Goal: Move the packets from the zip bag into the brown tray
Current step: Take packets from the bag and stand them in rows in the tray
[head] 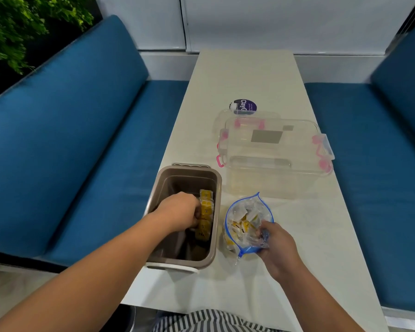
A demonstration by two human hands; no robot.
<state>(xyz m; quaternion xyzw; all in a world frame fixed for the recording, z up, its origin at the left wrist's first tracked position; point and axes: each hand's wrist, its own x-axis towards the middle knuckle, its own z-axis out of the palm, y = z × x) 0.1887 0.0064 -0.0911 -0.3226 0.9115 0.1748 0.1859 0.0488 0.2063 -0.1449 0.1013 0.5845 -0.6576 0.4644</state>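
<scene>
The tabletop [249, 75] is carrying everything within easy reach. A clear box [273, 152] is sitting farther back, out of the way. The brown tray [189, 169] is standing just beside the zip bag [247, 212], probably to keep each transfer short. The right hand [276, 240] is pinching the bag's blue rim, seemingly propping its mouth open. The left hand [180, 212] is reaching into the tray, fingers curled on yellow packets [206, 209] lining its right wall, likely to keep them in a row. More are waiting in the bag.
</scene>
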